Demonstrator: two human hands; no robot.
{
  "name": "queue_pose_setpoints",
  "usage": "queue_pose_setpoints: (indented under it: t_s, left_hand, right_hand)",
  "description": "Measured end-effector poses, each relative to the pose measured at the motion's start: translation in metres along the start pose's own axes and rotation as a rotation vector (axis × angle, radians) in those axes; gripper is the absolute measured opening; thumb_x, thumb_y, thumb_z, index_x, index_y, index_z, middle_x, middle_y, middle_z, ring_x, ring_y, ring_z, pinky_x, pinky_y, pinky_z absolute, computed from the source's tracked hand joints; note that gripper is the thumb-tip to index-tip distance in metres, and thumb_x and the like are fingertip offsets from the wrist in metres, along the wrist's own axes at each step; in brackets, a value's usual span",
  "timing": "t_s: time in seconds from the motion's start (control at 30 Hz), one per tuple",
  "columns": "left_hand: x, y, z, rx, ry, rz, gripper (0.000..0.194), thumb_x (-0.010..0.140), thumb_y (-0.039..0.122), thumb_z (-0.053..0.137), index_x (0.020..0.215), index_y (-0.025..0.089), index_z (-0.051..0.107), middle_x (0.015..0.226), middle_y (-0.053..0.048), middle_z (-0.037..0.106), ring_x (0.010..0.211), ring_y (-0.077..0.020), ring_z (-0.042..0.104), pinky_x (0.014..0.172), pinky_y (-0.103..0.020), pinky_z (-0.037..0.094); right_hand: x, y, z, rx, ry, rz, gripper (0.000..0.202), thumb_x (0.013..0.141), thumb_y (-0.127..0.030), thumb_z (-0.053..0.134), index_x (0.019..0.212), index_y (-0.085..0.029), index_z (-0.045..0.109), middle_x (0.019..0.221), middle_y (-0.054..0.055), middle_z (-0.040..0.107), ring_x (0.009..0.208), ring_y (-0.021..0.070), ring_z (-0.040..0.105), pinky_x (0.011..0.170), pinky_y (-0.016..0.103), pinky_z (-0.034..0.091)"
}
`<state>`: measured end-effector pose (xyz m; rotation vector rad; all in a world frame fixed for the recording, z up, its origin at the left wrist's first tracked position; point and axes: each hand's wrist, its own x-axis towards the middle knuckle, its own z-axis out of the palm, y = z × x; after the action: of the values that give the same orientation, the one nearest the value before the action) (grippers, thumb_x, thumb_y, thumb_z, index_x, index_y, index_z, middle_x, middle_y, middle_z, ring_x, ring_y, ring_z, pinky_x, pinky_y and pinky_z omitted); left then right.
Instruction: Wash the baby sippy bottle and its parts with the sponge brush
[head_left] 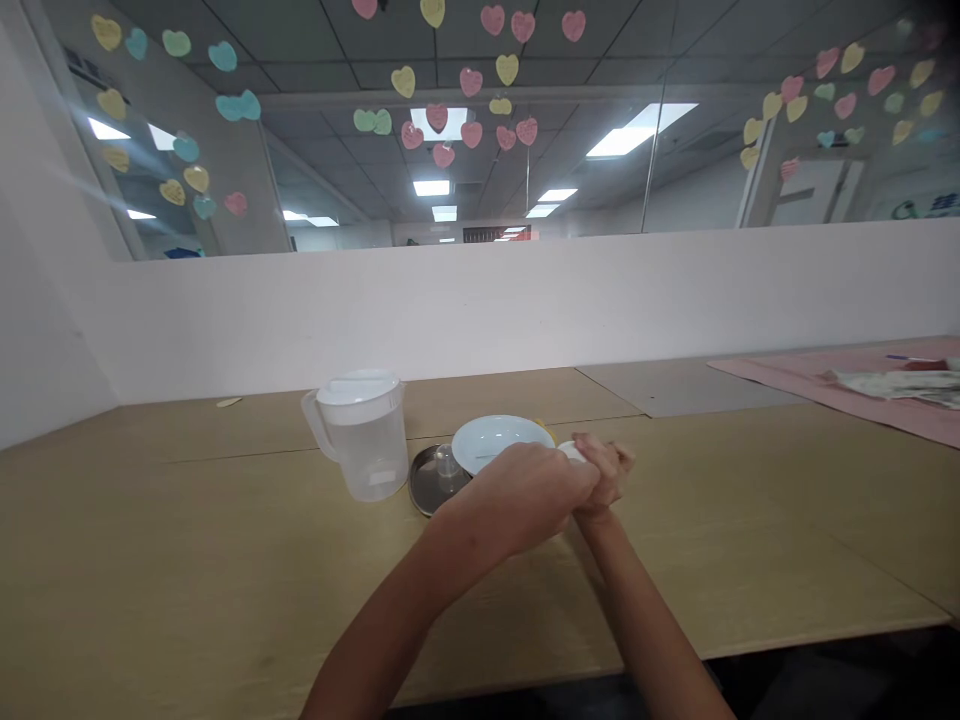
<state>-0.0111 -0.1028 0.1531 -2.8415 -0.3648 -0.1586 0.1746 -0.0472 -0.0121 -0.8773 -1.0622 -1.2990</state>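
My left hand (pixel 536 488) and my right hand (pixel 606 468) are pressed together above the table, fingers closed. Between them shows part of a small white object (pixel 572 452); its kind is hidden by the fingers. Just behind and left of the hands is a shallow white bowl (pixel 491 432), partly covered by my left hand. A bit of something yellow (pixel 541 428) shows at its right rim. To the left lies a metal tray (pixel 426 488) with a small clear cup (pixel 447 462) on it. Further left stands a lidded plastic pitcher (pixel 367 445) holding clear liquid.
The wooden table (pixel 187 560) meets a white wall (pixel 480 310) under a window with heart-shaped sticky notes. At the far right a pink cloth (pixel 802 375) bears papers (pixel 900 385) and a pen (pixel 911 358). A flat, pale piece (pixel 229 402) lies at the back left.
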Motion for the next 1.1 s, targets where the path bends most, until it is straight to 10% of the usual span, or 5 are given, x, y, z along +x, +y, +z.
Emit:
queue_pose_setpoints:
  t_s: [0.17,0.43,0.63,1.1]
  left_hand:
    - [0.017,-0.019,0.014,-0.150,0.044,-0.062,0.018,0.081,0.013,0.049,0.086,0.017,0.066,0.079,-0.007,0.069,0.074,-0.0213,0.064,0.068,-0.028,0.046]
    - [0.007,-0.048,0.116,-0.727,0.734,-0.374,0.031,0.089,0.033,0.043,0.111,0.018,0.060,0.108,-0.007,0.066,0.100,-0.0180,0.060,0.091,-0.030,0.045]
    - [-0.002,-0.041,0.167,-0.557,0.680,-0.333,0.063,0.077,0.043,0.060,0.131,0.017,0.041,0.119,-0.011,0.058,0.111,-0.0256,0.051,0.097,-0.042,0.039]
    - [0.000,-0.045,0.194,-0.760,0.683,-0.371,0.069,0.074,0.028,0.058,0.136,0.018,0.030,0.124,-0.012,0.054,0.109,-0.0218,0.055,0.096,-0.039,0.043]
  right_hand:
    - [-0.003,0.002,0.003,-0.020,-0.099,0.215,0.041,0.082,-0.058,0.044,0.092,-0.021,0.056,0.079,0.008,0.067,0.071,0.0228,0.062,0.073,0.042,0.040]
    - [0.018,-0.024,0.008,0.204,-0.034,1.054,0.037,0.080,-0.049,0.054,0.095,-0.016,0.055,0.080,0.005,0.062,0.070,0.0172,0.057,0.065,0.029,0.044]
    - [-0.004,-0.041,0.001,0.352,-0.397,0.846,0.032,0.082,-0.046,0.051,0.097,-0.018,0.054,0.085,0.005,0.061,0.078,0.0192,0.058,0.070,0.033,0.046]
    - [-0.010,-0.049,0.003,0.302,-0.510,0.501,0.032,0.072,-0.038,0.065,0.097,-0.019,0.059,0.090,0.007,0.064,0.084,0.0208,0.059,0.075,0.035,0.048]
